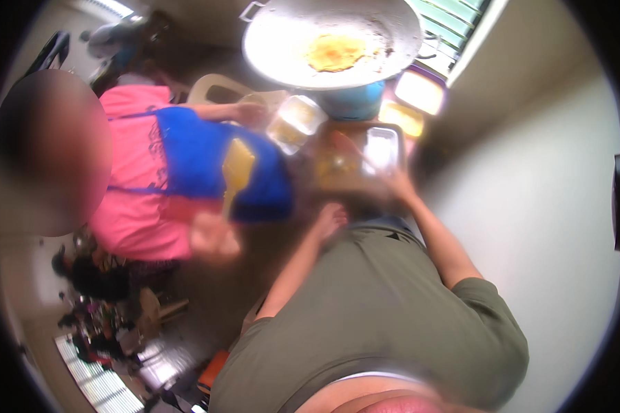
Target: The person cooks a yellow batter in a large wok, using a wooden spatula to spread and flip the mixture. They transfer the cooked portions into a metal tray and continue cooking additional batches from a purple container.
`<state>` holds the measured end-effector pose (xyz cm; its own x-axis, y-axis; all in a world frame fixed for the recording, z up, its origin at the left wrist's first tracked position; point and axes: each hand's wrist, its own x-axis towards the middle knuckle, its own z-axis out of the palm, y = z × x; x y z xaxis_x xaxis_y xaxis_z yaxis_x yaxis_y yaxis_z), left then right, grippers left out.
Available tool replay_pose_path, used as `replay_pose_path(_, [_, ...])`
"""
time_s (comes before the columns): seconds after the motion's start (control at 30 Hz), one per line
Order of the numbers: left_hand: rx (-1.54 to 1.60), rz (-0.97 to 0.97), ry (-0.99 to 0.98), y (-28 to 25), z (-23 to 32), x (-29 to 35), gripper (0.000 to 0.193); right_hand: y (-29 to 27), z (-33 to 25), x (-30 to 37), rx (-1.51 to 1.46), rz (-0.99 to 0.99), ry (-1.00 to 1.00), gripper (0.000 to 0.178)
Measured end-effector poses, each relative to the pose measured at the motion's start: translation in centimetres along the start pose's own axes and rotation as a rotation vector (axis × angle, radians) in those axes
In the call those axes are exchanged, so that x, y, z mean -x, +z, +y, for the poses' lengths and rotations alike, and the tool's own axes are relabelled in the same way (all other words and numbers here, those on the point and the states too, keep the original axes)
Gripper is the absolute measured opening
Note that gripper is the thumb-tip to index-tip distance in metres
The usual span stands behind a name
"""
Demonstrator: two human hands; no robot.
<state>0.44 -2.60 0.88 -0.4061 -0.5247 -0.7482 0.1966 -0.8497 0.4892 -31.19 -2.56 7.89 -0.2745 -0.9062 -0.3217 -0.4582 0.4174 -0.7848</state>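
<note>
My right hand [397, 182] is at the right side of a brown tray [320, 180], closed round the end of a blurred reddish spatula-like utensil [350, 146]. The utensil slants over the tray toward its far left. Beside that hand, inside the tray, sits a shiny whitish rectangular container [381, 149]. Yellowish bits in the tray are too smeared to name. My left hand [332, 219] hangs near my waist, just short of the tray's near edge; blur hides how its fingers are set.
A large metal wok [272, 58] with orange-brown food stands beyond the tray, above a blue round base [355, 102]. White containers [297, 122] and yellow-filled tubs [401, 120] flank it. At left, a co-worker in a blue apron [193, 162] holds a yellow spatula [238, 168]. A wall [530, 206] rises at right.
</note>
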Motion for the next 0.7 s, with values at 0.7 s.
replay_pose_path(0.7, [-0.203, -0.060, -0.045, -5.4, 3.5, 0.2, 0.021, 1.5, -1.6, 0.5, -0.066, 0.084, -0.048, 0.045])
